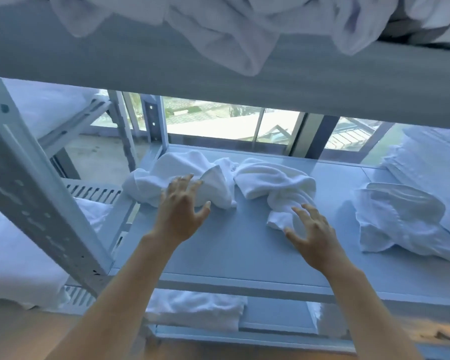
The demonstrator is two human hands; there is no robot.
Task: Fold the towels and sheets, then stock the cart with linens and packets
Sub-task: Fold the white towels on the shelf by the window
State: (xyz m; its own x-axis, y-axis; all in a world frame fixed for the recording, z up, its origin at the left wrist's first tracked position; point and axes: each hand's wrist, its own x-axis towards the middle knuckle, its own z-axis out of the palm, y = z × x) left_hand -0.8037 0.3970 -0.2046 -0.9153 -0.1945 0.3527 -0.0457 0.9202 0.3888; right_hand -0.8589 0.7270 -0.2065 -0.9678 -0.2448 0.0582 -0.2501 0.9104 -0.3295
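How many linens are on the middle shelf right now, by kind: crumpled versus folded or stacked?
Crumpled white towels: 2, one by the left hand at, one by the right hand at
Loosely folded white linen: 1
Stacked white linen pile: 1
Total: 4

Single head-worn view, close in, looking forward and down over the middle shelf's (218, 255) front edge, toward the window (218, 126) behind

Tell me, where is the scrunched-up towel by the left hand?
In the head view, the crumpled towel lies on the middle shelf, left of centre, just beyond the left hand and beside another crumpled towel on its right.
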